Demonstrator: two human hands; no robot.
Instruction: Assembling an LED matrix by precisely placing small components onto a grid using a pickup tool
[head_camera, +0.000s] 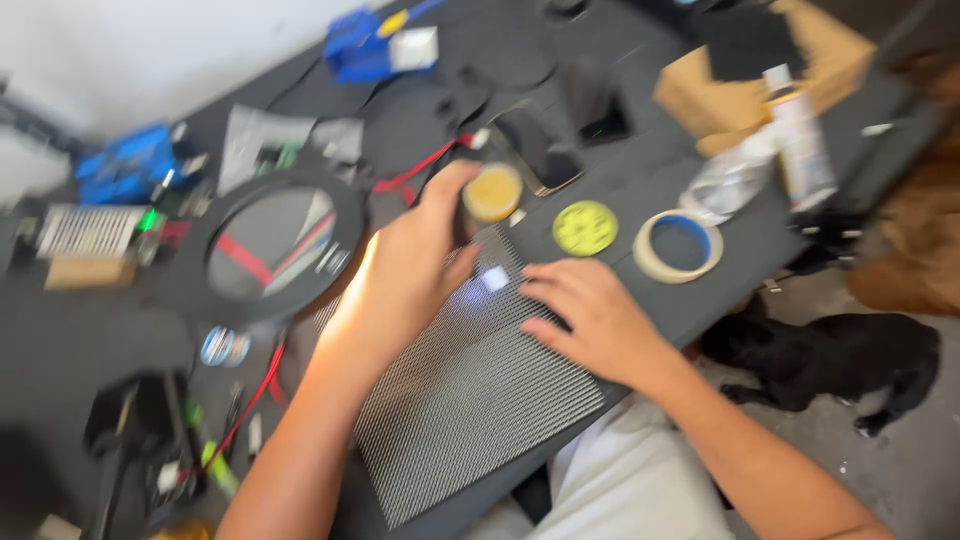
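Panel (470, 400) lies nearest to me, a dotted grid board flat on the dark table (90, 350), and both my hands are on it. My right hand (590, 315) rests flat on its far right part, fingers spread, not gripping anything. My left hand (410, 270) is at the far edge, fingers half curled near a small bright square (494, 278) on the panel; I cannot tell if it pinches something, the picture is blurred. The hands are apart, the square between them.

I judge I am working at that one spot on the panel. Next move needs the right hand to hold the board steady and the left to work finely.

Just beyond the left hand stands a yellow tin (492, 192). Further right lie a green disc (585, 227) and a tape roll (680, 245). To the left sits a ring magnifier (270, 245).
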